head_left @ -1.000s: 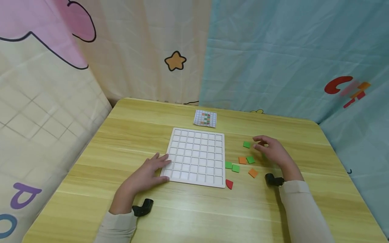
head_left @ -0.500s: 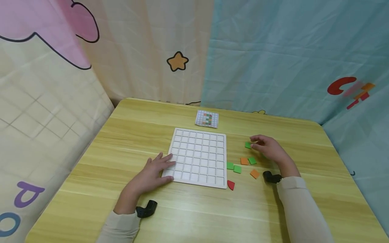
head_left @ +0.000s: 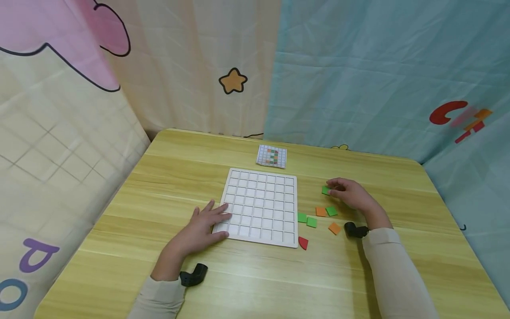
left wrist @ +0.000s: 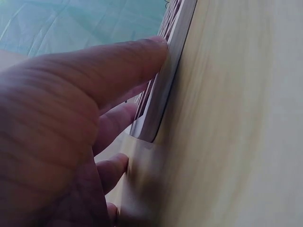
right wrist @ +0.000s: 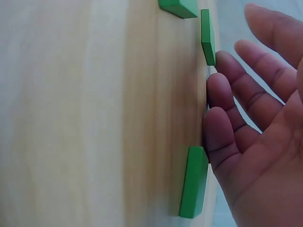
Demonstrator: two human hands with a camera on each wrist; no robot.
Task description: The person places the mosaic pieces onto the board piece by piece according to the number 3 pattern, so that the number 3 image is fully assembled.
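Note:
The white grid board (head_left: 260,204) lies on the wooden table, its squares bare. My left hand (head_left: 201,230) rests at the board's lower left, fingers spread over the edge; in the left wrist view the thumb (left wrist: 137,59) lies against the board's side. To the right, my right hand (head_left: 352,195) hovers low over the table, thumb and index fingertips right at a green square tile (head_left: 325,190). In the right wrist view the fingers are loosely bent, with a green tile (right wrist: 207,38) by the fingertips and another green tile (right wrist: 193,182) near the little finger.
Between board and right hand lie orange tiles (head_left: 320,212), (head_left: 334,228), more green tiles (head_left: 331,211), (head_left: 311,222), and a red quarter-round tile (head_left: 303,243). A pattern card (head_left: 272,156) lies behind the board. Curtains (head_left: 338,75) hang behind the table (head_left: 247,283).
My right hand has moved slightly left, bringing thumb and index finger to the green tile. My left hand stays at the board's edge. The view has shifted a little.

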